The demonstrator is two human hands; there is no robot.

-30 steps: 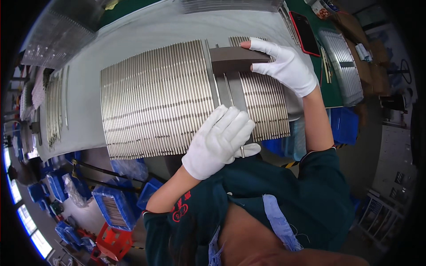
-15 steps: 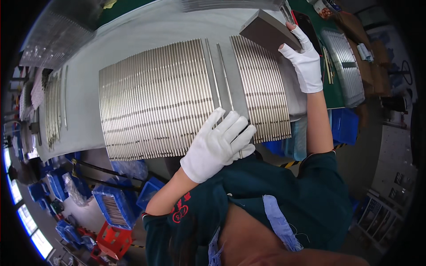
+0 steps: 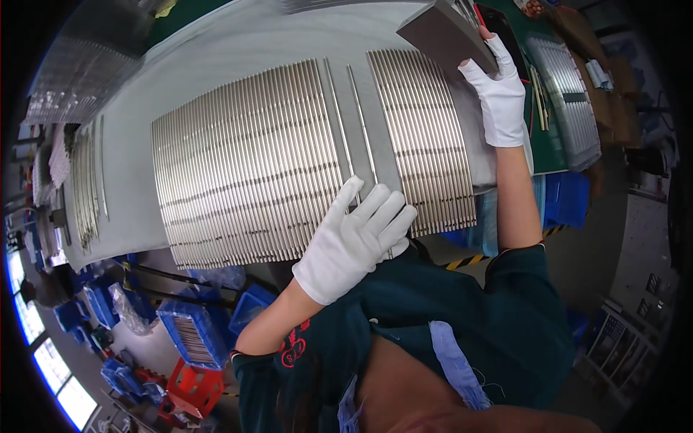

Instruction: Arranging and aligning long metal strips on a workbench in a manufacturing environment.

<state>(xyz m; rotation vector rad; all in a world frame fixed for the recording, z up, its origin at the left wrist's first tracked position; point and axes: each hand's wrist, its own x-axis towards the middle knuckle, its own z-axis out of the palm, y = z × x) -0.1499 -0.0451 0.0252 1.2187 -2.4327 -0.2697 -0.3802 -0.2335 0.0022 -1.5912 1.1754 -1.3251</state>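
Observation:
My left hand, in a white glove, lies with its fingers stretched over the near ends of two separate thin metal rods. A wide row of shiny rods lies side by side to its left, and a narrower row of rods is to its right. At the far right, my right hand, in a white glove with bare thumb and finger tips, grips the near right part of a dark grey rectangular block. The block is tilted above the far end of the narrower row. Its underside is hidden.
More thin rods lie at the table's left end. Clear plastic trays are stacked at the far left. Another ribbed tray rests on the green surface at right. Blue bins and a red crate stand below the table's near edge.
My right hand has moved the grey block slightly farther away and to the right. My left hand stays over the two separate rods. The whole view has shifted a little.

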